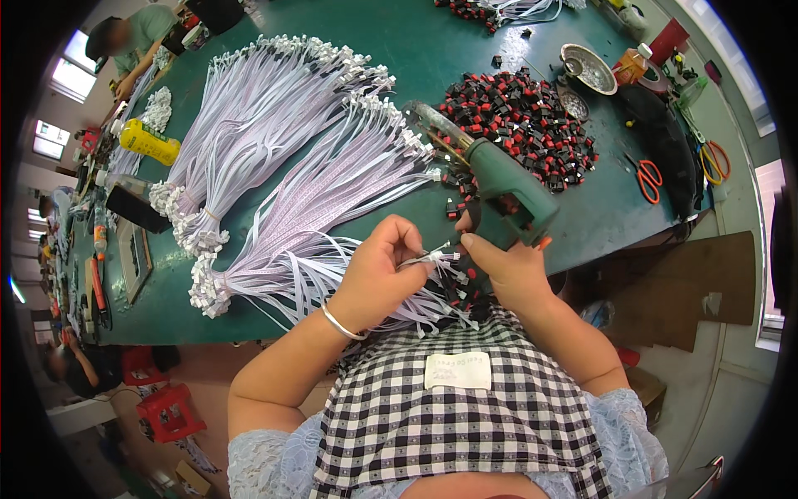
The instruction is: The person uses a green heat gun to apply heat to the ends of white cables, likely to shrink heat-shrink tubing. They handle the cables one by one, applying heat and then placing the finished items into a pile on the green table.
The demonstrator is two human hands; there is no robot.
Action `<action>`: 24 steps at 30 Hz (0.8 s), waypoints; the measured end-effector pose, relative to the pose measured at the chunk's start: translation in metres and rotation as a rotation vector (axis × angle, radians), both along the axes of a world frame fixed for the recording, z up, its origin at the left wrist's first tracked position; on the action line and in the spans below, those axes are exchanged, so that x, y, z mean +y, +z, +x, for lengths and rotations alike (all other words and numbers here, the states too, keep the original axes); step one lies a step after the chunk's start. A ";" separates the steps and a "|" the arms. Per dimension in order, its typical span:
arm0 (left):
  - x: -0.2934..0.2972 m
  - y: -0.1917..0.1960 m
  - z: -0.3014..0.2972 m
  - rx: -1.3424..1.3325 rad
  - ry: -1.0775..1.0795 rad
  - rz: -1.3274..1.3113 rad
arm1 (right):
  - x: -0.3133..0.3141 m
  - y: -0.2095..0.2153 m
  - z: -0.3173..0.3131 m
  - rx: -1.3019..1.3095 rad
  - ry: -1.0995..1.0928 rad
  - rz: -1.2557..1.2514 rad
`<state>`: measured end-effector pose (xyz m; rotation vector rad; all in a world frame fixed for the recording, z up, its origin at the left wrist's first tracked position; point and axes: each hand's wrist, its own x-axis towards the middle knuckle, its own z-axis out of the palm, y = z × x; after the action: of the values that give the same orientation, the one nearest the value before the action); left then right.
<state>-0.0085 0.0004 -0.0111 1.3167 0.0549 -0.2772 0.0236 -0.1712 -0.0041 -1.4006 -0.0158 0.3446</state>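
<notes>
My left hand (pixel 386 268) is closed, pinching a white flat cable (pixel 426 258) with small white connectors at its end. My right hand (pixel 509 268) is closed close beside it, thumb and fingertips together near thin wire ends; what they hold is too small to make out. Just beyond the right hand lies a green gun-shaped tool (pixel 514 185) with a metal barrel pointing to the far left. A tied bundle of white and pinkish cables (pixel 316 187) fans out left of my hands. More loose cable ends and black pieces hang over the table edge at my apron.
A second white cable bundle (pixel 249 108) lies farther left. Black and red switch-like parts (pixel 532 125) are heaped beyond the tool. Orange scissors (pixel 648 180), a metal bowl (pixel 588 68) and a yellow bottle (pixel 150 142) stand around. Another person (pixel 137 46) sits at the far left.
</notes>
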 end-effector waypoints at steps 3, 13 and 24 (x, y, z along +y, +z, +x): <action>-0.001 0.003 0.000 0.071 0.004 0.092 | 0.002 0.000 -0.004 0.004 -0.042 0.040; -0.002 0.006 0.000 0.072 -0.024 0.208 | -0.001 0.002 -0.008 -0.041 -0.006 0.024; -0.004 0.009 -0.001 0.054 0.026 0.249 | 0.000 0.000 -0.010 -0.022 -0.012 0.017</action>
<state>-0.0096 -0.0038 -0.0019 1.5546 0.1564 -0.2906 0.0134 -0.1710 -0.0043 -1.3866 -0.0284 0.3189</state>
